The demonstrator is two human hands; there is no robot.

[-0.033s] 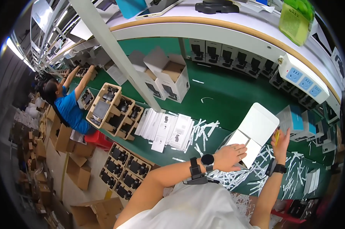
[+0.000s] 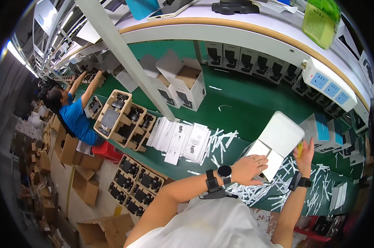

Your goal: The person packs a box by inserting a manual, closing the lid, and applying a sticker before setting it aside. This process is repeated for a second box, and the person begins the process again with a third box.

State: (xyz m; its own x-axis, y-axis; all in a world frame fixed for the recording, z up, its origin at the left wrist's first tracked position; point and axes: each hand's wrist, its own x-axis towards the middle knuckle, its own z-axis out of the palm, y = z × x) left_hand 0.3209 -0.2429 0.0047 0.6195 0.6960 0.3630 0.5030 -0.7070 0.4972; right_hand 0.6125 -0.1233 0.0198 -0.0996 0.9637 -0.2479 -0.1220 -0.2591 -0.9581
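Observation:
A white box point(image 2: 280, 134) stands on the green bench with its lid raised and inner flaps folded over the opening. My left hand point(image 2: 249, 169) lies flat across the near flap, fingers stretched out and holding nothing. To the right of the lid, my right hand point(image 2: 306, 156) is closed around a small yellow tool point(image 2: 300, 148); its exact kind cannot be made out. Loose white paper strips point(image 2: 253, 192) lie heaped under and around the box. Left of it are stacks of printed leaflets point(image 2: 194, 142).
Moulded trays point(image 2: 125, 124) with black devices stand at the left, near a grey post point(image 2: 129, 62). Two open boxes point(image 2: 187, 87) stand behind. A power strip point(image 2: 329, 87) hangs from the shelf edge point(image 2: 236, 33). A co-worker in blue point(image 2: 76, 120) works farther left.
The raised lid has shifted very slightly to the right. My right hand and the yellow tool have turned a little; my left hand stays on the flap.

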